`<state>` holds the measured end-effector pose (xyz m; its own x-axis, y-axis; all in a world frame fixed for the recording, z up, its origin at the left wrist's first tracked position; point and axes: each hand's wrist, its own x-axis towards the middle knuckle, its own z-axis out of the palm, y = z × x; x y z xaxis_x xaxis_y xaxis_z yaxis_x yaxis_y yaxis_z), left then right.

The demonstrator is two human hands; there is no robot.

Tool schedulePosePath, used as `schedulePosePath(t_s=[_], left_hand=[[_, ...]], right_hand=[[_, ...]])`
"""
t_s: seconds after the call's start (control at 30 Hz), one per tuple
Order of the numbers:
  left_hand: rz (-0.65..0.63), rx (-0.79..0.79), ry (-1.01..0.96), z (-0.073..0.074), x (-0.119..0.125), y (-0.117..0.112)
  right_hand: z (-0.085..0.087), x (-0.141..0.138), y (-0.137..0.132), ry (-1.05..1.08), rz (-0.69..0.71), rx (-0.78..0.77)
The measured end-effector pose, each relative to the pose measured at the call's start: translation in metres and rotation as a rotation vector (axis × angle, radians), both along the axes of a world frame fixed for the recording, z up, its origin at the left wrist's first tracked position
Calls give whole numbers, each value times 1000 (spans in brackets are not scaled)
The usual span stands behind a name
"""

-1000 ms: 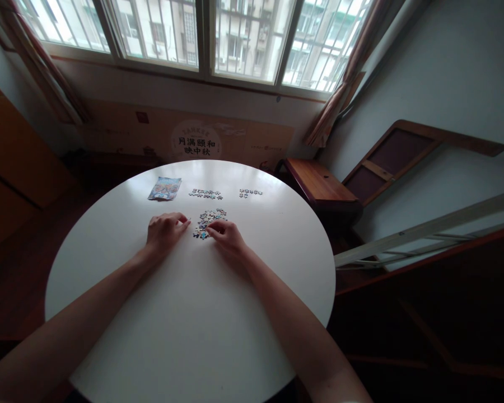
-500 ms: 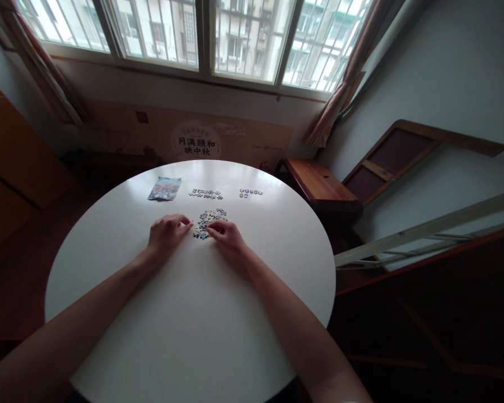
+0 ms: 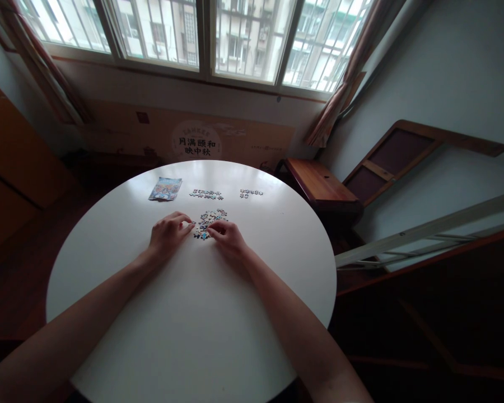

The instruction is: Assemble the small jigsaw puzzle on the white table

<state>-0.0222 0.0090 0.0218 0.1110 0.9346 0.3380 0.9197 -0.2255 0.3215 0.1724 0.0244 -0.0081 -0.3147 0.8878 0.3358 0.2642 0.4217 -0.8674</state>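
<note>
In the head view, a small jigsaw piece (image 3: 194,223) appears to be pinched between the thumb and forefinger of the left hand (image 3: 168,230), just beside the jigsaw pile (image 3: 212,217). The pile's right edge is met by the right hand (image 3: 230,236), its fingertips drawn close; whether anything is gripped there cannot be told. Loose pieces could be scattered if the pile is dragged by those fingertips; the pinched piece could be dropped through a slackened hold.

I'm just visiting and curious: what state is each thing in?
Puzzle pile: loose, heaped.
Left hand: fingers curled, fingertips at the pile's edge.
Right hand: fingers bent, fingertips at the pile.
Far-left pieces: spread out, grouped.
Far-right pieces: likewise.
Picture sheet: lying picture side up.
Curtains: drawn aside.
</note>
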Motion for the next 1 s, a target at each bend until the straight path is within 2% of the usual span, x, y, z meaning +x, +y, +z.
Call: schedulePosePath(t_s=[0.2, 0.5, 0.77, 1.0], left_hand=[[-16, 43, 44, -1, 0, 1], [-92, 1, 82, 1, -2, 2], [-54, 21, 100, -11, -3, 9], [-21, 26, 108, -13, 1, 13]], right_hand=[[1, 0, 0, 2, 3, -10], [4, -1, -3, 16, 2, -34], [6, 0, -2, 2, 8, -10], [1, 0, 1, 1, 8, -15]])
